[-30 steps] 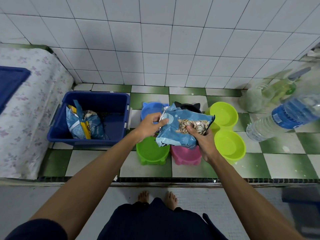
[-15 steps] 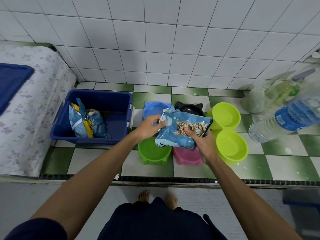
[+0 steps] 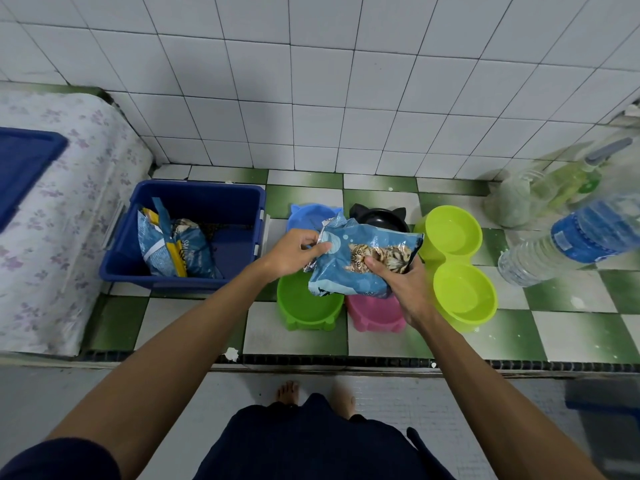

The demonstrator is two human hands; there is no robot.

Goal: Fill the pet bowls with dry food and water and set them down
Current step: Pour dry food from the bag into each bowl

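Here, far left of the cat food bag (image 3: 363, 261), a flowered cloth (image 3: 52, 237) covers a surface, and a dark blue lid (image 3: 24, 168) on it is cut off by the frame edge. Closer to the bag on the left stands a blue bin (image 3: 194, 237) holding another blue food bag (image 3: 173, 251), crumpled, its print hard to read. The left hand (image 3: 294, 254) pinches the torn left end of the cat food bag with curled fingers, and the right hand (image 3: 401, 285) grips the right part, thumb pressed on the cat picture. The bag hangs above the bowls and hides parts of 4 of them: behind it the blue bowl (image 3: 308, 216) and the black bowl (image 3: 381, 218), below it the green bowl (image 3: 304, 303) and the pink bowl (image 3: 374, 313). I cannot tell what is inside the black bowl. Just right of the bag stands the lime double bowl (image 3: 457, 265), its 2 cups looking bare. Far right of the bag, a water bottle (image 3: 568, 244) with blue label and a spray bottle (image 3: 571, 174) are blurred; a clear jar (image 3: 512, 199) stands there too.
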